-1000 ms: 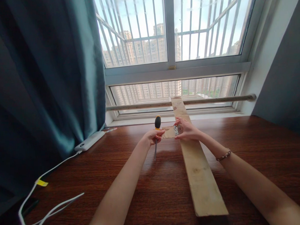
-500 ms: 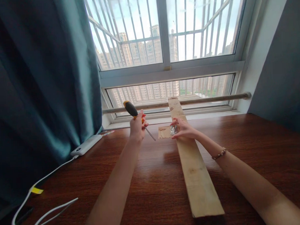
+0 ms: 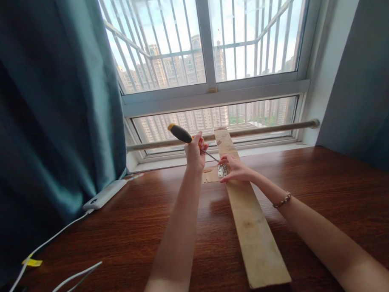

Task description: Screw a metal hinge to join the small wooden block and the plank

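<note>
My left hand (image 3: 195,154) is closed round a screwdriver (image 3: 180,133) with a black and yellow handle. Its thin shaft slants down to the right, and the tip meets the upper edge of a silver metal hinge (image 3: 222,170). Whether the tip sits in a hole is too small to tell. The thumb and fingers of my right hand (image 3: 239,169) grip the hinge from above and below. That hinge lies across a long pale wooden board (image 3: 255,231) and a short wooden piece (image 3: 209,175) sticking out to its left.
The brown wood-grain table (image 3: 121,233) carries a white power bank (image 3: 105,195) and a white cable (image 3: 53,231) at left. A dark curtain (image 3: 74,103) hangs beside it. Behind the table, a horizontal rail (image 3: 270,129) crosses the window, close to the board's far end.
My left hand has carried the screwdriver rightward, bringing its tip from beside the short wooden piece to the hinge. My right hand keeps its place on the hinge. The view has shifted slightly.
</note>
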A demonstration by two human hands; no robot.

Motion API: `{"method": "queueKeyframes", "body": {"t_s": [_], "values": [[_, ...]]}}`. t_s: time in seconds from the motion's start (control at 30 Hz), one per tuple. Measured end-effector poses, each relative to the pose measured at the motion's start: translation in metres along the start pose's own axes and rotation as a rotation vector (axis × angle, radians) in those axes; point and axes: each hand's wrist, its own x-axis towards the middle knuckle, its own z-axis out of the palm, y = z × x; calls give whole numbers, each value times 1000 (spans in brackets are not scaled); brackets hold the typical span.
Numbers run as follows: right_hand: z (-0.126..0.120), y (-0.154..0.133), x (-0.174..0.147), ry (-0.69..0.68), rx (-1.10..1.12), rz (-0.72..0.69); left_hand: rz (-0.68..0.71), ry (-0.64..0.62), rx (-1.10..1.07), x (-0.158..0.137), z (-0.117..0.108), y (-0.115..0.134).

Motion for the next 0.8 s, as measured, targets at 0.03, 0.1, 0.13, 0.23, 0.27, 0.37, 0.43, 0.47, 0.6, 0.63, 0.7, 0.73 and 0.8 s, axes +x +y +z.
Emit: {"method": "queueKeyframes", "body": {"t_s": [0.03, 0.1, 0.13, 0.23, 0.27, 0.37, 0.43, 0.47, 0.6, 0.63, 0.7, 0.73, 0.8], "values": [[0, 1, 0, 5, -1, -2, -2, -6, -4, 0, -1, -2], [0, 1, 0, 8, -1, -9, -7, -10, 6, 0, -3, -3], [0, 1, -1, 8, 0, -11, -9, -7, 15, 0, -4, -3], [-1, 1, -2, 7, 3, -11, -22, -17, 23, 1, -7, -3], [-1, 1, -2, 8, 3, -12, -26, -24, 24, 1, -7, -3], [-1, 2, -1, 12, -3, -20, -40, -35, 39, 0, -8, -4], [0, 2, -1, 12, -3, -20, -37, -37, 45, 0, -9, -5], [0, 2, -1, 12, -2, -16, -32, -38, 44, -1, -9, -5], [-1, 1, -2, 12, 1, -7, -52, -43, 52, -2, -12, -4], [-1, 1, -3, 12, 1, -6, -64, -55, 60, -2, -12, -5], [-1, 1, -3, 9, 2, -4, -82, -93, 101, -2, -13, -6], [-1, 1, -3, 9, 3, -3, -80, -105, 141, -1, -14, -7], [-1, 2, -3, 10, 4, -2, -28, -99, 273, 1, -15, -8]]}}
